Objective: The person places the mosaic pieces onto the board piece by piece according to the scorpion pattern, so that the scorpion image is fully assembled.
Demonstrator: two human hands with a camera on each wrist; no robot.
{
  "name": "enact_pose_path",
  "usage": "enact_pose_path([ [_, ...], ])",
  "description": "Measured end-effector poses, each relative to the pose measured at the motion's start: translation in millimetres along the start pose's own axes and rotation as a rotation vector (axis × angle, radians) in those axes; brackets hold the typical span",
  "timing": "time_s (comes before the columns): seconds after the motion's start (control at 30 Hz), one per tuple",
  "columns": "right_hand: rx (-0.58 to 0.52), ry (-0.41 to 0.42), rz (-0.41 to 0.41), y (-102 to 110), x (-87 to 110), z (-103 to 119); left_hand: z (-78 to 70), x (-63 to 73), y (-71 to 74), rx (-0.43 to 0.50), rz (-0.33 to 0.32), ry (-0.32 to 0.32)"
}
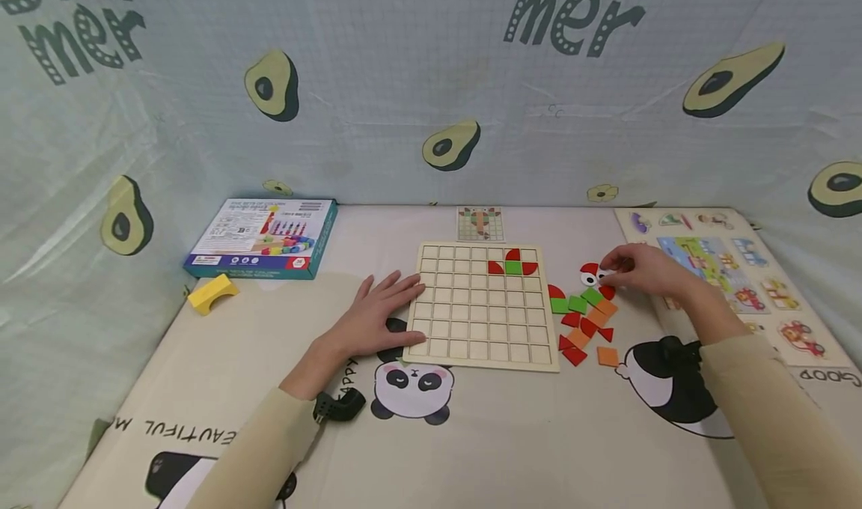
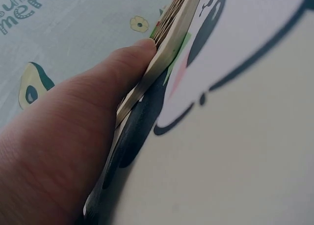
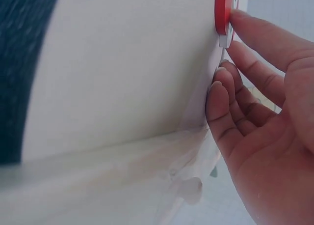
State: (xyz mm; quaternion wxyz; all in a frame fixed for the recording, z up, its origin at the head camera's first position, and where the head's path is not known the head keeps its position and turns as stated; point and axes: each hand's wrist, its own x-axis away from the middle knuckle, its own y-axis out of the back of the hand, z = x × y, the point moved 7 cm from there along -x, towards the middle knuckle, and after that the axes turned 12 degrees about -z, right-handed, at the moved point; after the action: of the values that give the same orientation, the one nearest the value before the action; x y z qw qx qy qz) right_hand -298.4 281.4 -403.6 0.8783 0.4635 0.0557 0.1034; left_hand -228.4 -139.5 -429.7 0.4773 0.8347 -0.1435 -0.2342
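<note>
My spread left hand [image 1: 384,314] touches the grid board [image 1: 465,329]; right of it, my right hand [image 1: 643,271] touches a red piece [image 3: 222,13] — pinch unclear.

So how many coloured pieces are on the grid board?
4: a green square, a red piece above it, another on its left and a third on its right. The left hand covers only an edge of the board, so none seem hidden.

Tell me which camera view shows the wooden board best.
The head view: nearly all of the wooden board shows there, with four coloured pieces in it and the left hand at its left edge. The left wrist view catches only a narrow, slanted strip by the thumb. The right wrist view shows none I can make out.
</note>
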Motion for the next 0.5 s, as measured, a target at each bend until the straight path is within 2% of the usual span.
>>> enact_pose_path([
  [0.33,0.001,0.019,0.007,-2.0,3.1,3.5,-1.2,0.7,1.9,0.003,-0.002,-0.002],
  [0.5,0.012,0.021,-0.019,-2.4,2.7,4.5,-2.0,0.3,1.5,0.004,-0.003,-0.002],
])
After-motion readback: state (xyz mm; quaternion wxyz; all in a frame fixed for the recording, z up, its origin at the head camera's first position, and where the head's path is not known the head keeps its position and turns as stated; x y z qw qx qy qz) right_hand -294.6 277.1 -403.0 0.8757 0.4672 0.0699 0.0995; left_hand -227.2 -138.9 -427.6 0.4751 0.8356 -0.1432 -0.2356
